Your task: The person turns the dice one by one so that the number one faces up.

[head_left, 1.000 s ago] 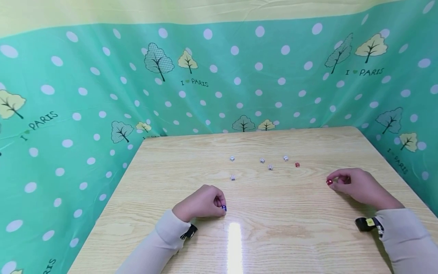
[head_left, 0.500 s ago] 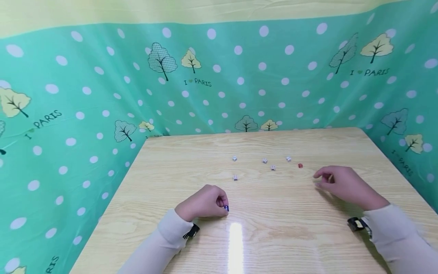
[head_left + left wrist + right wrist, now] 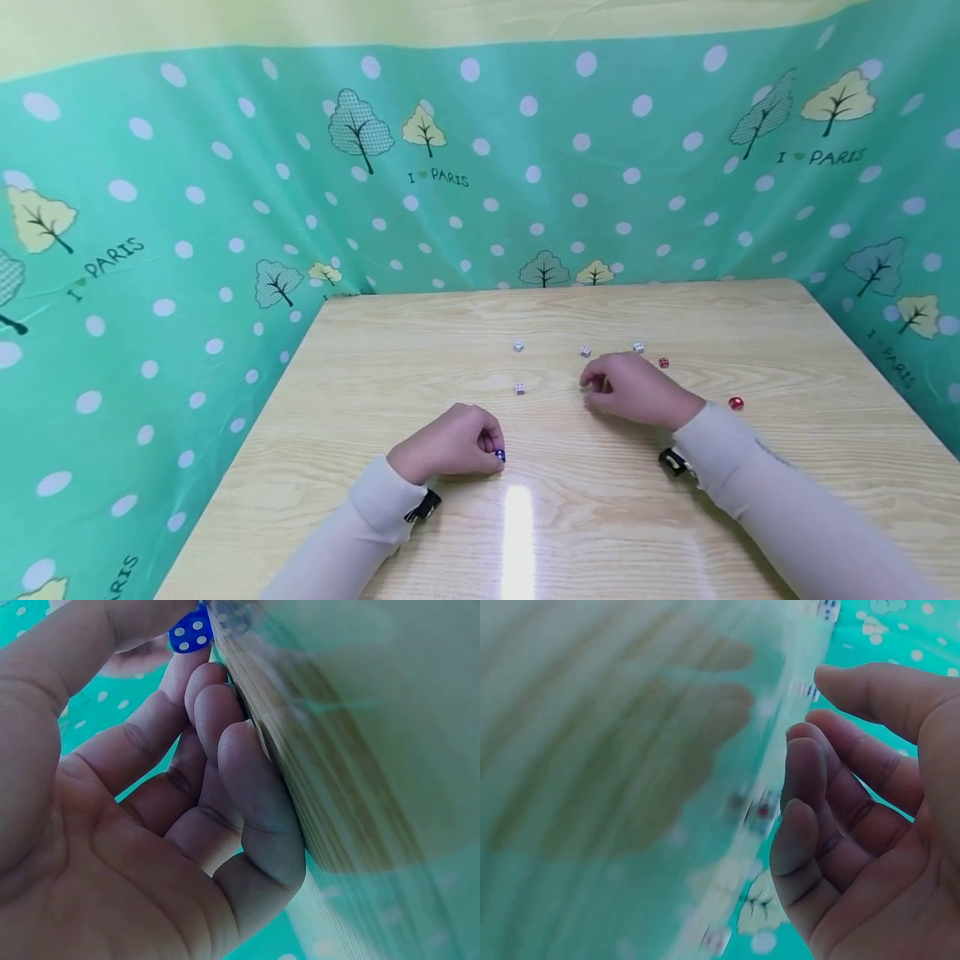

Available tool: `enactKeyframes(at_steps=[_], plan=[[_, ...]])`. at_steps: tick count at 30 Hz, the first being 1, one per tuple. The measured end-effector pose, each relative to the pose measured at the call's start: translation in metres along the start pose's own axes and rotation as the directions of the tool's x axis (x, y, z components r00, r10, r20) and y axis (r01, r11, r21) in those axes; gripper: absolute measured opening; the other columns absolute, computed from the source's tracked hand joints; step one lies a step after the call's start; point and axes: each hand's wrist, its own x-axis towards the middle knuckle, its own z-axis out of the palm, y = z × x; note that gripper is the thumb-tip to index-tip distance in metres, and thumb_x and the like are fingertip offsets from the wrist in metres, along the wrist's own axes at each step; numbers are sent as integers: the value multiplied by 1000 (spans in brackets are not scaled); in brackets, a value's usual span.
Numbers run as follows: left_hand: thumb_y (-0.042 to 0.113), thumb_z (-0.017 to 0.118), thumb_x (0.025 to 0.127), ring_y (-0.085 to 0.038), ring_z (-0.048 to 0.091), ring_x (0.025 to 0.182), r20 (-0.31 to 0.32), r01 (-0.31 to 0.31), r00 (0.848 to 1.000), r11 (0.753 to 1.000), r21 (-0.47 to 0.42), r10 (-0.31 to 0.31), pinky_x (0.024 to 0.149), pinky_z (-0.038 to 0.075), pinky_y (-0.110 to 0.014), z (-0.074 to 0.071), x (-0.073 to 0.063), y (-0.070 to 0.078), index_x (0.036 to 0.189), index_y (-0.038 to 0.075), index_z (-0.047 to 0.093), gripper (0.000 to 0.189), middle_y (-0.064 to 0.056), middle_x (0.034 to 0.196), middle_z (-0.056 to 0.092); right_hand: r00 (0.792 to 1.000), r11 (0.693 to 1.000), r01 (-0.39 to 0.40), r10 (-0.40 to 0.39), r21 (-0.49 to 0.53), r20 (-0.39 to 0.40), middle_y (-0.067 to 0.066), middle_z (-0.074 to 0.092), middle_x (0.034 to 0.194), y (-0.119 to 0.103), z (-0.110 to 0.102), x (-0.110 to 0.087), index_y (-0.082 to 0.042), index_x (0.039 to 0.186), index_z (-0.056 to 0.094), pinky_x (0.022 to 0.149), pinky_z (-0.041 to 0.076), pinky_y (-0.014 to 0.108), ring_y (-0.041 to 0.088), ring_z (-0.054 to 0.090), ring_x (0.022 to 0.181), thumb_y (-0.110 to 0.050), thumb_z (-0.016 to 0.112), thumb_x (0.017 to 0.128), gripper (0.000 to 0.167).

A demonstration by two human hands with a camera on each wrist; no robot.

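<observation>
Thumb and fingertips of my left hand (image 3: pixel 450 446) pinch a blue die (image 3: pixel 500 456) on the tabletop; in the left wrist view that blue die (image 3: pixel 191 631) shows white pips. My right hand (image 3: pixel 637 390) hovers over the middle of the table. Its fingers are loosely bent, with a gap between thumb and index finger and nothing held. Beyond it lie a white die (image 3: pixel 585 352) and another white die (image 3: pixel 638 347). A third white die nearby is hidden behind this hand. To its left are two more, a far white die (image 3: pixel 518 346) and a nearer white die (image 3: pixel 520 388).
A small red die (image 3: pixel 663 363) lies right of the white ones. A larger-looking red die (image 3: pixel 736 403) sits beyond the right sleeve. Green dotted curtain (image 3: pixel 480 167) encloses the wooden table (image 3: pixel 360 358) at its back and sides.
My right hand has let go of the larger-looking red die on the right and swept left towards the white dice. The left hand stays put with the blue die.
</observation>
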Motion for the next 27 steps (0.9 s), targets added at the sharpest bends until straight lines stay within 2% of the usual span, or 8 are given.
enactKeyframes(at_steps=[7, 14, 18, 24, 27], plan=[[13, 83, 80, -2, 56, 67, -4, -9, 1000, 1000, 9, 10, 66, 50, -20, -2, 0, -1, 77, 23, 70, 17, 12, 72, 64, 999, 998, 29, -27, -51, 27, -6, 68, 86, -29, 16, 35, -8, 109, 76, 79, 54, 32, 11, 59, 79, -18, 81, 87, 24], [13, 82, 79, -1, 56, 66, 3, -13, 1000, 1000, 5, 13, 65, 50, -20, -4, 0, 0, 76, 23, 70, 16, 12, 71, 64, 996, 993, 74, -68, -96, 61, -6, 61, 77, -52, 34, 60, -10, 106, 74, 72, 49, 29, 10, 55, 72, -20, 79, 86, 22], [14, 81, 79, 0, 56, 65, 0, -13, 1000, 1000, 7, 13, 65, 50, -20, -4, 1, -1, 77, 23, 70, 14, 13, 70, 64, 994, 990, 89, -81, -113, 68, -5, 59, 74, -63, 39, 69, -10, 104, 74, 69, 48, 30, 11, 54, 68, -20, 79, 86, 21], [15, 83, 78, -1, 57, 66, 7, -8, 1000, 1000, -7, 8, 65, 50, -20, -3, 2, -1, 78, 22, 71, 14, 12, 71, 65, 992, 983, 96, -82, -159, 91, -7, 62, 76, -71, 43, 75, -14, 92, 74, 69, 50, 28, 11, 56, 69, -16, 75, 90, 4], [15, 83, 78, -1, 57, 66, 8, -9, 1000, 1000, -8, 9, 65, 50, -20, -2, 1, -2, 77, 22, 71, 14, 12, 71, 65, 991, 981, 97, -80, -167, 106, -8, 63, 75, -73, 44, 74, -16, 88, 74, 69, 50, 28, 10, 56, 70, -15, 74, 90, 2]])
